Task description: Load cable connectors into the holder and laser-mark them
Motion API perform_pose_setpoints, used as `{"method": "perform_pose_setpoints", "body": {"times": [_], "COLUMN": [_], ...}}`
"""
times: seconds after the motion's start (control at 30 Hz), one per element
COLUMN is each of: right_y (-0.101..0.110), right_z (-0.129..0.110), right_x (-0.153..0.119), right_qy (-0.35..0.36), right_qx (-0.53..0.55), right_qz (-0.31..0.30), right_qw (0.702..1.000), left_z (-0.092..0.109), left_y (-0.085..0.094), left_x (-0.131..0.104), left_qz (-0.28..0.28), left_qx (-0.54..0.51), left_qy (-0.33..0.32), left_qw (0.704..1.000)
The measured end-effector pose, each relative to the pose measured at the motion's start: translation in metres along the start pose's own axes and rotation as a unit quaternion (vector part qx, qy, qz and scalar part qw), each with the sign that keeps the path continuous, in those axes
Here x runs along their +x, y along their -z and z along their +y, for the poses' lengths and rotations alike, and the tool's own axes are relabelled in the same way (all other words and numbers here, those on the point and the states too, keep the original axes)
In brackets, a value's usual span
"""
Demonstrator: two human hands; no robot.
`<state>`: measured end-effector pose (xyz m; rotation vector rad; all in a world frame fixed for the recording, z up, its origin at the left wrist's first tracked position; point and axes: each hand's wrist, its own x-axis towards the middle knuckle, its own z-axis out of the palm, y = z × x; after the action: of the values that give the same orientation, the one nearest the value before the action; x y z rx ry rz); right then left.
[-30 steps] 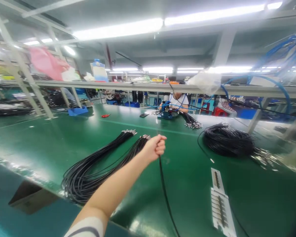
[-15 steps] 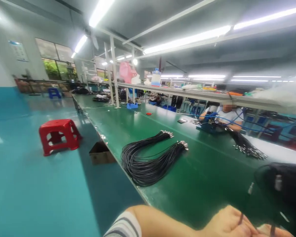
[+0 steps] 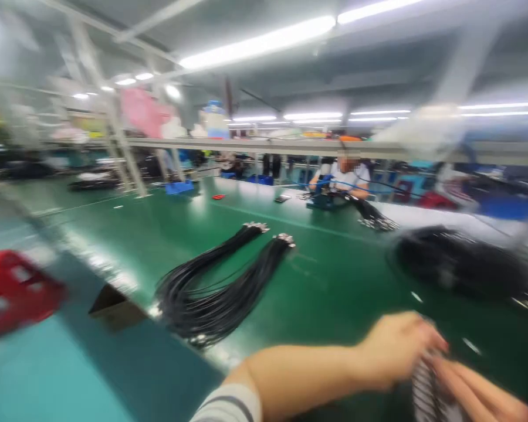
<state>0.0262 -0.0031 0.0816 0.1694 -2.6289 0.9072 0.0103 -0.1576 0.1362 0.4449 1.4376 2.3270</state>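
My left hand (image 3: 400, 346) is over the green table at the lower right, its fingers closed and bent down. Touching it on the right is my right hand (image 3: 479, 384), blurred, with fingers pressed together. Between and below them shows a striped grey and dark thing (image 3: 425, 392), too smeared to name; what the fingers pinch is hidden. A U-shaped bundle of black cables (image 3: 220, 293) with silvery ends lies left of my hands. Beyond my hands, at the right, is a dark coil of cables (image 3: 457, 258).
Green table (image 3: 334, 281) with its edge at the left; cardboard box (image 3: 117, 308) and red stool (image 3: 17, 290) beyond that edge. Across the table, a person (image 3: 349, 176) sits by a blue device (image 3: 325, 196) and more cables (image 3: 369, 214). A raised shelf (image 3: 264, 143) runs behind.
The view has swung right, so the table things appear further left. My hands show higher and more fully, with the striped thing now visible by them. Both hands stay close together.
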Motion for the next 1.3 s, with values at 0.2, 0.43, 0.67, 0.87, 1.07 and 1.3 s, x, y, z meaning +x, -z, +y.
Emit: {"method": "perform_pose_setpoints", "body": {"times": [0.2, 0.43, 0.67, 0.87, 1.07, 1.3], "right_y": [0.041, 0.021, 0.028, 0.032, 0.068, 0.048], "right_z": [0.041, 0.037, 0.036, 0.025, -0.023, -0.047], "right_x": [-0.040, -0.033, -0.035, -0.042, -0.058, -0.128], "right_qy": [-0.277, -0.294, -0.289, -0.267, -0.204, -0.067], "right_qx": [-0.231, -0.253, -0.233, -0.229, -0.062, 0.001], "right_qz": [-0.079, -0.079, -0.114, -0.142, -0.085, -0.229], "right_qw": [0.929, 0.918, 0.922, 0.925, 0.973, 0.971], "left_z": [-0.009, -0.048, -0.054, -0.059, -0.069, -0.056], "left_y": [-0.011, -0.010, -0.006, -0.007, -0.011, -0.007], "left_x": [0.042, 0.056, 0.059, 0.057, 0.050, 0.056], "left_qz": [-0.022, -0.014, -0.024, -0.021, -0.015, 0.024], "left_qx": [-0.204, -0.199, -0.191, -0.176, -0.143, -0.216], "left_qy": [0.203, 0.319, 0.340, 0.336, 0.345, 0.343], "left_qw": [0.957, 0.927, 0.921, 0.925, 0.928, 0.914]}}
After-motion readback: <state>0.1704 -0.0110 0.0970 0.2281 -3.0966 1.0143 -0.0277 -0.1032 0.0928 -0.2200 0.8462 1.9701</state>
